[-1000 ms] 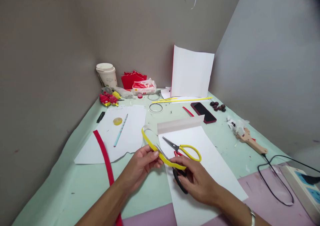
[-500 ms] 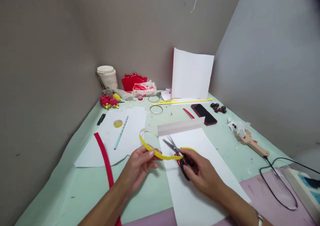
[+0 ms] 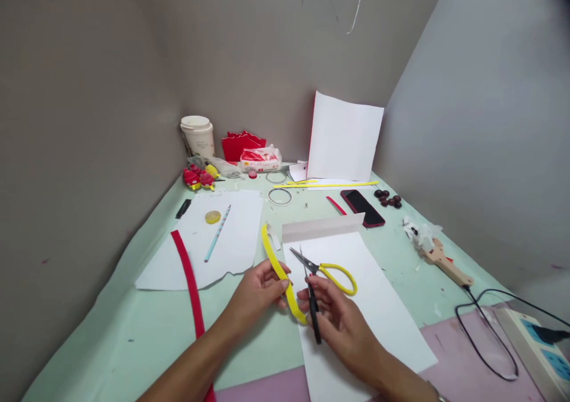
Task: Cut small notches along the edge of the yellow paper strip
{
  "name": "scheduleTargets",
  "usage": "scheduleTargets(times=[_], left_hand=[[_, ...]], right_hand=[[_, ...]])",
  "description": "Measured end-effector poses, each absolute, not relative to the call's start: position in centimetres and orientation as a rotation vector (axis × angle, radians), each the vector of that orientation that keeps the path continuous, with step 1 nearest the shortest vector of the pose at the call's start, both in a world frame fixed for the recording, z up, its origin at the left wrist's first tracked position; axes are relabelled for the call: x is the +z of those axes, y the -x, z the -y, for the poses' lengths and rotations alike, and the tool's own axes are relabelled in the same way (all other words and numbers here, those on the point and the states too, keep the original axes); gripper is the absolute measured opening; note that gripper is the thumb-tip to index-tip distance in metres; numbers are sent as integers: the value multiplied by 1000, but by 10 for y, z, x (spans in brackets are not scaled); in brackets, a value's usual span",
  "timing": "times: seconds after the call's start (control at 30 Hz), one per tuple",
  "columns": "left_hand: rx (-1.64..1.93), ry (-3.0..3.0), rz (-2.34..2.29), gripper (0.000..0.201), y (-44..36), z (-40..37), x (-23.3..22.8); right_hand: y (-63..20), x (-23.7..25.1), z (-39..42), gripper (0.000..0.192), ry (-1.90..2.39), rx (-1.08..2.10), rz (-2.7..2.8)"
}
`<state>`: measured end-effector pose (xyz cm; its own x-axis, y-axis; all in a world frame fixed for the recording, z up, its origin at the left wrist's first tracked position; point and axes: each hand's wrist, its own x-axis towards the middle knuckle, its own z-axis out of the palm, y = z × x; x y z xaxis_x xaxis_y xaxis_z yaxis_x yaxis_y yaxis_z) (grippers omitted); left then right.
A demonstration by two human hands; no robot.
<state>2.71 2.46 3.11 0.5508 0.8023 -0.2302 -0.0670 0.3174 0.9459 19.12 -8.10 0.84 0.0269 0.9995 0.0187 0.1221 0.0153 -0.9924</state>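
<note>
A ridged yellow paper strip [image 3: 272,255] with a pale underside is pinched near its middle by my left hand [image 3: 262,286]. Its upper end curls away from me, and its lower end reaches the fingertips of my right hand [image 3: 341,316]. That hand also grips black-handled scissors [image 3: 314,313], seen nearly edge-on with the thin blades pointing away. Beyond them, yellow-handled scissors [image 3: 342,277] lie on a white sheet [image 3: 369,325] whose far edge is folded up. To the left, a long red strip [image 3: 189,271] runs beside my left forearm.
On another white sheet [image 3: 243,230] at left are a pencil [image 3: 218,233] and a tape roll [image 3: 212,217]. A phone [image 3: 363,208], dark beads [image 3: 388,199] and a corded tan tool [image 3: 445,262] occupy the right. At the back stand a cup [image 3: 197,138] and white card [image 3: 345,138].
The yellow strip has swung from nearly level to steeply slanted, its near end dropping towards me. My right hand has turned the black-handled scissors edge-on, uncovering the yellow handle. The view shifted slightly.
</note>
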Motion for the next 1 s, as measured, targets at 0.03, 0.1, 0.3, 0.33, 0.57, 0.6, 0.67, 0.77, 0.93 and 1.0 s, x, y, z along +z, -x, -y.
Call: scheduleTargets(times=[0.03, 0.1, 0.3, 0.33, 0.57, 0.6, 0.67, 0.77, 0.93, 1.0], left_hand=[[675, -1106, -809, 20, -28, -24, 30], [695, -1114, -807, 19, -28, -24, 29], [745, -1116, -776, 15, -26, -23, 30], [743, -1096, -763, 15, -25, -23, 31], [743, -881, -683, 23, -17, -31, 31], [751, -852, -674, 23, -16, -32, 31], [757, -797, -660, 24, -15, -35, 29], [746, -745, -669, 26, -13, -37, 28], [721, -720, -700, 32, -13, -38, 28], [725, -697, -723, 32, -13, -39, 27]], right_hand=[[-188, 6, 82, 47, 1324, 1074, 1326], [-182, 3, 84, 55, 1359, 1015, 1389], [-169, -1, 83, 54, 1411, 1000, 1424], [-169, -2, 83, 52, 1441, 990, 1417], [-173, -2, 81, 50, 1455, 1078, 1366], [-173, -1, 81, 51, 1453, 1089, 1364], [-173, 1, 80, 52, 1454, 1115, 1376], [-173, 1, 79, 52, 1447, 1163, 1403], [-174, 2, 79, 50, 1420, 1196, 1443], [-173, 3, 78, 46, 1402, 1203, 1425]])
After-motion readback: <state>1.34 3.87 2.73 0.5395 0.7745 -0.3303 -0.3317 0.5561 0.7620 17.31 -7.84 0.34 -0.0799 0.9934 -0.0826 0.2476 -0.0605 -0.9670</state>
